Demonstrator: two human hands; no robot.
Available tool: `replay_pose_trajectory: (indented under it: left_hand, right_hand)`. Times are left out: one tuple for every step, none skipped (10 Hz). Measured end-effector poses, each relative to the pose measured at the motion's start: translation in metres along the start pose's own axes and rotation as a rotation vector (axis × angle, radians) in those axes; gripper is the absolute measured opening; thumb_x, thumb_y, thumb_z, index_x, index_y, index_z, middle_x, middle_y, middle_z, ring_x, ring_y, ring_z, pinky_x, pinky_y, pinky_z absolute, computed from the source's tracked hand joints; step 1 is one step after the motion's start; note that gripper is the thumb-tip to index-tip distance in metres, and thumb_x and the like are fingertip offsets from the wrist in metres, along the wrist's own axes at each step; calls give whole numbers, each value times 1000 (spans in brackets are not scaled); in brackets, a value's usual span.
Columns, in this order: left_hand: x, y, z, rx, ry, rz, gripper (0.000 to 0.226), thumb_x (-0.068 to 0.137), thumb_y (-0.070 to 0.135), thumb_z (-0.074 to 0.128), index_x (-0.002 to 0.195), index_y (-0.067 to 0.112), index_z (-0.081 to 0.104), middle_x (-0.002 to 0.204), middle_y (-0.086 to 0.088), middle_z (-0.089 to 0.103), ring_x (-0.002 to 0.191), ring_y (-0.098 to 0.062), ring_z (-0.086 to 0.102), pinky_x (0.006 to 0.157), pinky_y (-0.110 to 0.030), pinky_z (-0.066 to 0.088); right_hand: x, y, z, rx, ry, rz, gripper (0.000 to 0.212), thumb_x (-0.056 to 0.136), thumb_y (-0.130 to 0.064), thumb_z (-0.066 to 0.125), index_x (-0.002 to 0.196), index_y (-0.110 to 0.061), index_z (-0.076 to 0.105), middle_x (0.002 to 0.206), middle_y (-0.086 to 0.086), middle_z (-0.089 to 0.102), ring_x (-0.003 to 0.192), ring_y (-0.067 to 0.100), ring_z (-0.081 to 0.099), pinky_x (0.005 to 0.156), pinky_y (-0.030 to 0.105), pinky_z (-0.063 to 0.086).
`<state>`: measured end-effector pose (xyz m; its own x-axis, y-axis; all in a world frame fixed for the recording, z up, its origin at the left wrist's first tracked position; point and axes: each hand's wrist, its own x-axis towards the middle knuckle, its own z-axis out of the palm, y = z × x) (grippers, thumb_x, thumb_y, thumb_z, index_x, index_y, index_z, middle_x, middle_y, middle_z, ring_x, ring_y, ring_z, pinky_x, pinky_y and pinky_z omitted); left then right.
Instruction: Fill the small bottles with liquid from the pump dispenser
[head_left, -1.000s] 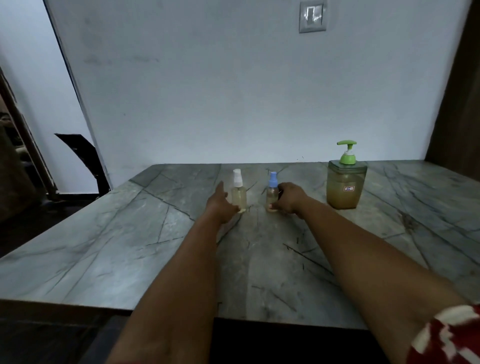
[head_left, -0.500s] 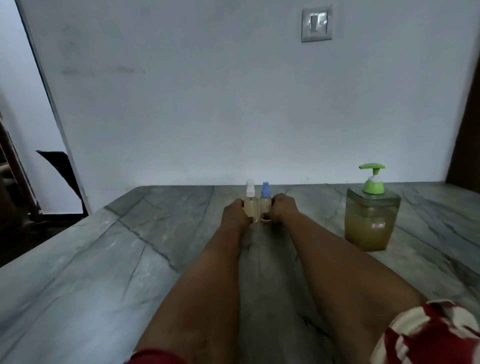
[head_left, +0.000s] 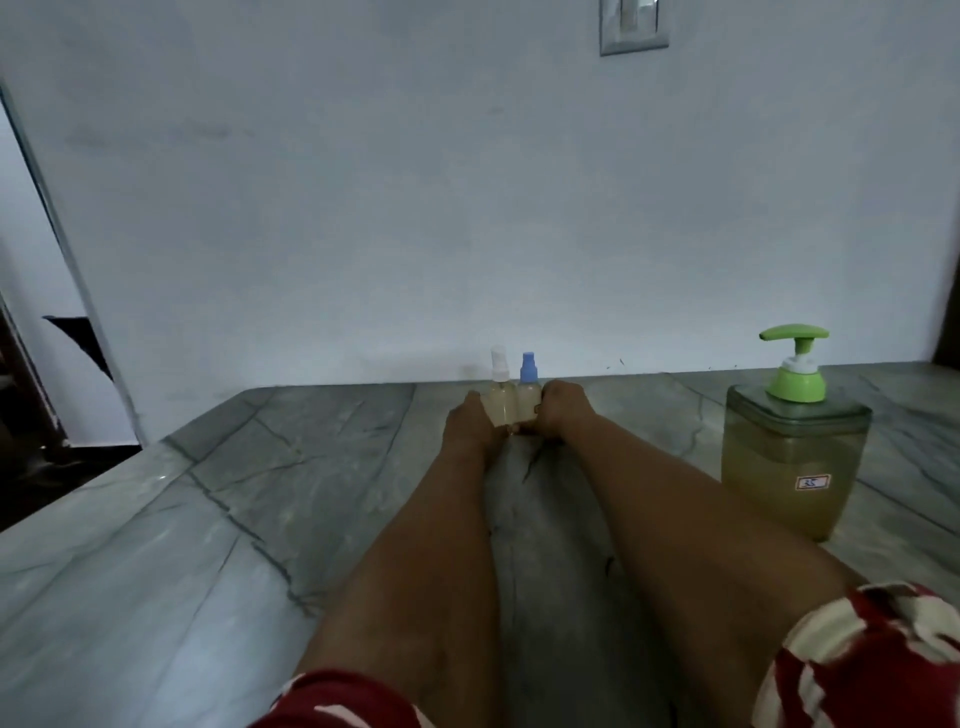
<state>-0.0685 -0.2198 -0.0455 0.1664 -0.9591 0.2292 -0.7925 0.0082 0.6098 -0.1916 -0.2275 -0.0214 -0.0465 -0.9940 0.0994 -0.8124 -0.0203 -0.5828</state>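
Both small bottles stand touching, near the counter's (head_left: 260, 519) far edge: white-capped bottle (head_left: 500, 402) gripped by left hand (head_left: 470, 423), blue-capped bottle (head_left: 528, 397) by right hand (head_left: 561, 415). Both look filled and capped — likely final placement. Pump dispenser (head_left: 795, 457) stands toward the right edge, apart. Next — let go cleanly.

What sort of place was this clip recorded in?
Probably a room in a home, not a lab or workshop: a stone-patterned table set against a plain painted wall with a light switch, and a household pump dispenser standing on it.
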Motion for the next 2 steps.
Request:
replay_pose_trajectory:
  left_hand:
    - [-7, -2, -7, -43, -9, 29, 72, 85, 26, 70, 143, 6, 31, 132, -12, 53, 117, -29, 54, 96, -34, 43]
    - [-17, -5, -9, -35, 5, 64, 83, 89, 29, 62, 152, 9, 12, 147, -15, 39, 129, -30, 45, 107, -40, 39]
  right_hand:
    - [-12, 0, 0, 3, -5, -28, 58, 81, -28, 73, 127, -2, 50, 124, 17, 57, 115, 29, 56, 89, 32, 45]
    - [-31, 0, 3, -4, 33, -35, 56, 89, -33, 62, 134, -5, 43, 128, 13, 54, 114, 24, 55, 84, 28, 44]
